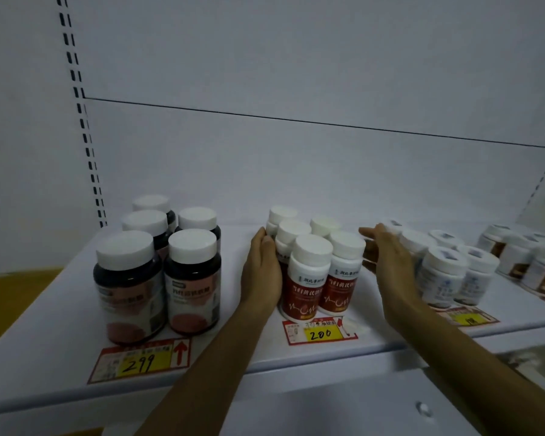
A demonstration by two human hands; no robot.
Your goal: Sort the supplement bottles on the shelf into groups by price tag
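Several white bottles with red labels (309,278) stand clustered mid-shelf behind a tag marked 200 (320,333). My left hand (261,269) lies flat against the left side of this cluster, fingers straight. My right hand (387,259) is on its right side, fingers straight, close to the right-hand bottles; contact is unclear. Several dark bottles with white caps (158,272) stand at the left behind a tag marked 299 (139,361). Small white bottles with blue labels (447,272) stand just right of my right hand, behind a third tag (468,319).
The white shelf (265,357) runs across the view, its front edge toward me. More white jars with brown labels (529,262) stand at the far right. A slotted upright (85,130) rises at the back left. A yellow surface (19,297) shows at the left.
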